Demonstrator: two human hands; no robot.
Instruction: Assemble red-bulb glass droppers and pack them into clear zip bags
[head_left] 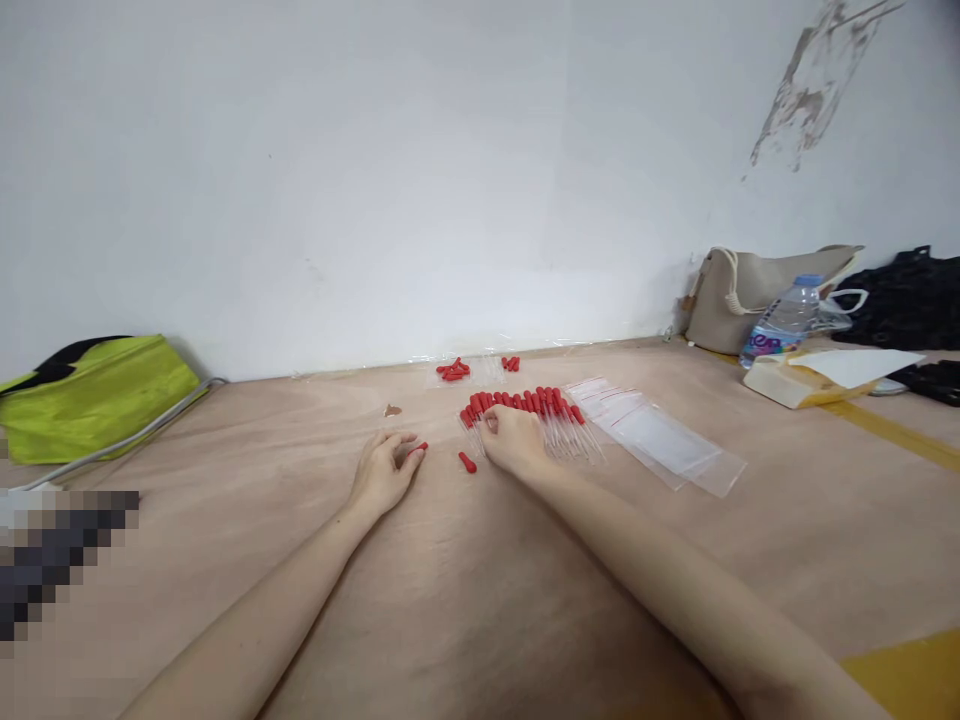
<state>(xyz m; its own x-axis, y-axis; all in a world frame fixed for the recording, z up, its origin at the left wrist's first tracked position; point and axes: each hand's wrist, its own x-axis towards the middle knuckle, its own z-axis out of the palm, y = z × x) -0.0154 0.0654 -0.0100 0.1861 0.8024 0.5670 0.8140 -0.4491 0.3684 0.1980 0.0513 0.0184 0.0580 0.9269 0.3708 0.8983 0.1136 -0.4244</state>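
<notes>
My left hand point(384, 472) rests low over the table, thumb and fingers closed on a small red rubber bulb point(420, 447). A single loose red rubber bulb point(468, 462) lies between my two hands. My right hand point(516, 438) reaches into a row of droppers, thin clear tubes topped with red bulbs point(551, 400). Its fingertips are pinched on a dropper near the row's left end; the hand hides part of that dropper and its neighbours. Behind the row lie a small pile of red bulbs point(453, 370), some clear tubes point(492, 367) and a smaller group of red bulbs point(511, 364).
Clear zip bags point(660, 440) lie overlapped right of the droppers. Farther right are a water bottle point(784, 320), a beige bag point(757, 290), an open carton point(795, 380) and black items point(900, 310). A yellow-green bag point(97, 400) and grey cable sit left. A white wall borders the table.
</notes>
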